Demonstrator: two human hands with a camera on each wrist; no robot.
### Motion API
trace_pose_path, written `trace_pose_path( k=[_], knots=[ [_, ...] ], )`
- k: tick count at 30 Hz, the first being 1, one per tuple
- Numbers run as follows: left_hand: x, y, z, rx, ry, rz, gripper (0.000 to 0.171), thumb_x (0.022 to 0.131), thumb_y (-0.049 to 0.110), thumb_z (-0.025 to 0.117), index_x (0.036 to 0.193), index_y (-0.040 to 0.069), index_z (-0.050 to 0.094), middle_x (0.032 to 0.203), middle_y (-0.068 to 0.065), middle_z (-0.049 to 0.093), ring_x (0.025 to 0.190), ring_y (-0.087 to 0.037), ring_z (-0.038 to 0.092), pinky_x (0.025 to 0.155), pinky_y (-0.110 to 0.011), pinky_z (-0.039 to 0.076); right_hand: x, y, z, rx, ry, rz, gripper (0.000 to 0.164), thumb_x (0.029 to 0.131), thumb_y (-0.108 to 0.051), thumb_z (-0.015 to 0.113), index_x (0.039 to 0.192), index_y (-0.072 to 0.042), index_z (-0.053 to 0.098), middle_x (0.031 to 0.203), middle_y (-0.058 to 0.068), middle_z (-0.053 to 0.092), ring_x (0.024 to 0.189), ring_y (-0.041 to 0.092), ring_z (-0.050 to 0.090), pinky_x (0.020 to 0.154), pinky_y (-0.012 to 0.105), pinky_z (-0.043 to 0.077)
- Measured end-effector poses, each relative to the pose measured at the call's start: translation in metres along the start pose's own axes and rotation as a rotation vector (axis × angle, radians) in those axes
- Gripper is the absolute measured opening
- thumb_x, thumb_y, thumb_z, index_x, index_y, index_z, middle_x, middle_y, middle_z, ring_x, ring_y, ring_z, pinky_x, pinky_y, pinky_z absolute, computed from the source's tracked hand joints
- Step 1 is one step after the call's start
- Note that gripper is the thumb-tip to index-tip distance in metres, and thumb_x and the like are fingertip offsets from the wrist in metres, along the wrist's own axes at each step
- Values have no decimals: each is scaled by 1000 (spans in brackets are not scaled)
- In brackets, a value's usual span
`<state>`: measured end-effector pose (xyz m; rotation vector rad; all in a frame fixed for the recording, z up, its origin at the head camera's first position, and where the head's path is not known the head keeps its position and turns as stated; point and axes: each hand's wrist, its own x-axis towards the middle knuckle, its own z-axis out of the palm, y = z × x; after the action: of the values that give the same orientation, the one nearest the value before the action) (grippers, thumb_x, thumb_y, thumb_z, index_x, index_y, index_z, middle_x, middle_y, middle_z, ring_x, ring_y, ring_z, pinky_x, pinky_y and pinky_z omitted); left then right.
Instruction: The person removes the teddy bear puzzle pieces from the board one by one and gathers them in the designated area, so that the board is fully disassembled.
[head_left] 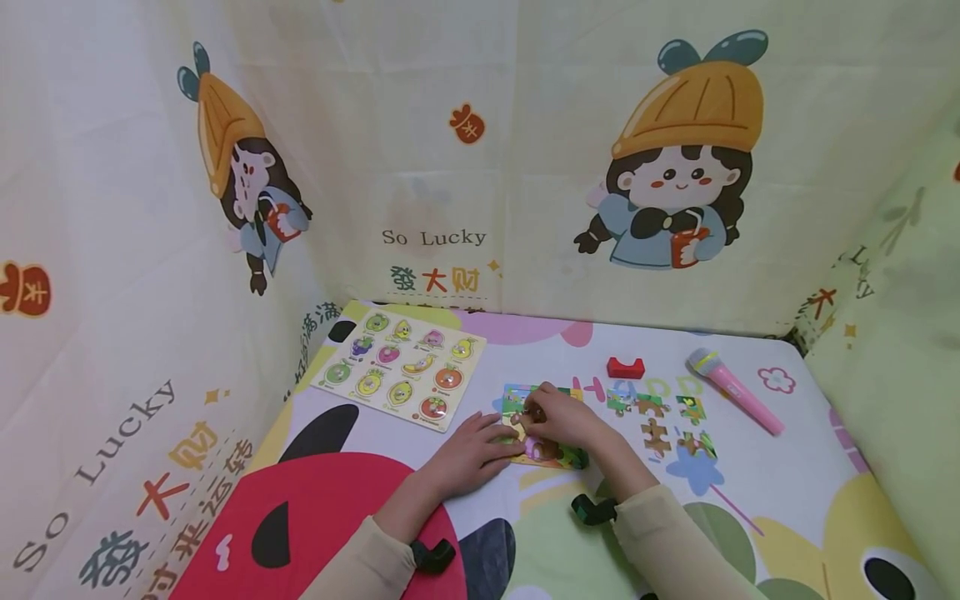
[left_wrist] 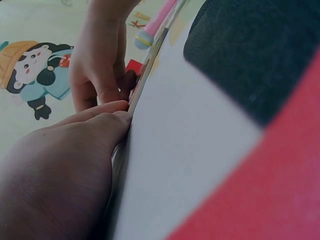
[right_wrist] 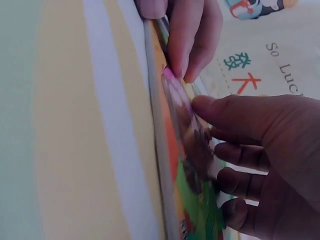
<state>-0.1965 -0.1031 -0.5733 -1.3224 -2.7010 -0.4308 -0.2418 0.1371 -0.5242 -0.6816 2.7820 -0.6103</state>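
A jigsaw puzzle board (head_left: 573, 457) with a colourful picture lies flat on the table in the head view. My left hand (head_left: 474, 454) rests at its left side, fingers stretched onto the board's edge. Over the board, my right hand (head_left: 564, 418) bends its fingers down and pinches a brown puzzle piece (head_left: 536, 412), partly hidden by the fingers. In the right wrist view the right thumb and fingertips (right_wrist: 204, 106) are right at the board's surface, close to the left hand (right_wrist: 192, 37). Several loose puzzle pieces (head_left: 656, 435) lie right of the board.
A fruit picture board (head_left: 401, 367) lies at the back left. Behind the loose pieces is a red block (head_left: 626, 368) with a notched top. A pink toy microphone (head_left: 738, 393) lies at the right. Printed cloth walls (head_left: 536, 208) enclose the table's back and sides.
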Motion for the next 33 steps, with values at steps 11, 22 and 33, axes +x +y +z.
trace_pose_path(
  k=[11,22,33],
  knots=[
    [1,0,0,0,1,-9,39,102,39,50,141,42,53,146,11,52,146,-27,37,119,-55,26,5,-5,-2,115,-40,63,28,86,-25,76,106,-12,62,99,1,51,80,14,52,73,29,50],
    [1,1,0,-8,7,-13,38,102,37,51,140,41,54,145,11,53,145,-26,37,119,-55,27,7,-2,0,213,-61,81,30,88,-27,75,110,-17,58,93,-2,58,82,16,54,74,30,49],
    [1,2,-1,-9,11,-6,37,102,36,51,139,40,55,144,11,53,145,-27,38,118,-56,27,4,6,3,202,-11,-29,28,89,-24,74,112,-18,60,97,-6,58,87,13,55,81,31,51]
  ],
)
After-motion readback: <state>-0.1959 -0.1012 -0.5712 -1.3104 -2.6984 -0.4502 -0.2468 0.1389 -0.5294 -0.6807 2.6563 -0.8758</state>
